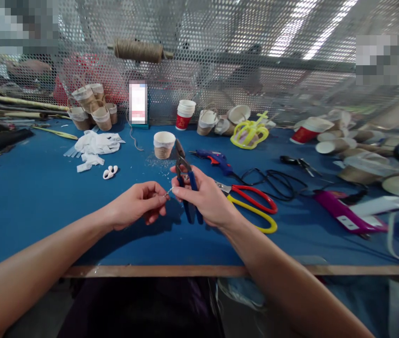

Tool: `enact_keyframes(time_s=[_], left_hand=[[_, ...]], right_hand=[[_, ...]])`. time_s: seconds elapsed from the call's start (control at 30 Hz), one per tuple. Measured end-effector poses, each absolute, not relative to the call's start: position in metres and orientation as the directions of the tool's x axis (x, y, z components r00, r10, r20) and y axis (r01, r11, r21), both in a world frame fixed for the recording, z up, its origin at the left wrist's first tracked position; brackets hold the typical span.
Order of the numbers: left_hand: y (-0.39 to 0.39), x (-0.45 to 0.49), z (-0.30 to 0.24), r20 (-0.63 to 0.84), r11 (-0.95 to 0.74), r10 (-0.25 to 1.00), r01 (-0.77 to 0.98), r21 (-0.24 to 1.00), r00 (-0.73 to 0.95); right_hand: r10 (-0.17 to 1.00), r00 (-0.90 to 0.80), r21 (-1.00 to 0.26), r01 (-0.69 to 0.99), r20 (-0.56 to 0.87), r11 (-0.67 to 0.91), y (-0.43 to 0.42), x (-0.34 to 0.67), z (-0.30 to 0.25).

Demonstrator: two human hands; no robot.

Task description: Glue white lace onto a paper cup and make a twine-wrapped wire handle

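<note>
My right hand (pixel 208 197) is closed round a pair of blue-handled pliers (pixel 184 180), jaws pointing up and away. My left hand (pixel 139 204) pinches a short thin piece of wire (pixel 168 191) that reaches toward the right hand's fingertips. Both hands hover just above the blue tabletop (pixel 44 206), near its front middle. A twine-wrapped paper cup (pixel 164 144) stands just behind the hands. Red-and-yellow scissors (pixel 256 206) lie right beside my right hand.
A blue glue gun (pixel 215 158) with black cable (pixel 273 180), a yellow crown (pixel 249 132), stacked cups (pixel 184 114), a phone (pixel 138 103), white scraps (pixel 94 145) and small shells (pixel 110 172) lie behind. More cups (pixel 340 136) crowd the right. A twine spool (pixel 139 50) hangs on the mesh wall.
</note>
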State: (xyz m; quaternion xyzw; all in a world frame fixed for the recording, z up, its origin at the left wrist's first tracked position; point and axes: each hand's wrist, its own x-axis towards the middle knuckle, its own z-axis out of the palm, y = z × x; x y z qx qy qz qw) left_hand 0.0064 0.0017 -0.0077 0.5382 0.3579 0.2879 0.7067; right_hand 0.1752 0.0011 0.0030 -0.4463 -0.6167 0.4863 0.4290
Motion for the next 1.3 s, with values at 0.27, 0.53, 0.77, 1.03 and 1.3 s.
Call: enact_keyframes(time_s=[0.27, 0.53, 0.77, 1.03, 1.3], left_hand=[[0.010, 0.001, 0.002, -0.125, 0.262, 0.878, -0.244, 0.934, 0.462], [0.015, -0.004, 0.008, -0.072, 0.225, 0.920, -0.367, 0.903, 0.385], [0.015, -0.003, 0.006, -0.086, 0.230, 0.909, -0.320, 0.919, 0.407], [0.014, -0.002, 0.004, -0.089, 0.207, 0.919, -0.277, 0.938, 0.383], [0.012, -0.001, 0.004, -0.098, 0.184, 0.932, -0.220, 0.958, 0.349]], right_hand=[[0.931, -0.313, -0.871, 0.387, 0.186, 0.304, 0.001, 0.183, 0.007], [0.891, -0.423, -0.723, 0.562, 0.165, 0.402, -0.001, 0.183, 0.006], [0.894, -0.422, -0.732, 0.559, 0.152, 0.389, -0.003, 0.181, 0.006], [0.888, -0.436, -0.735, 0.552, 0.148, 0.394, -0.003, 0.181, 0.007], [0.902, -0.380, -0.659, 0.627, 0.206, 0.415, -0.007, 0.176, 0.003]])
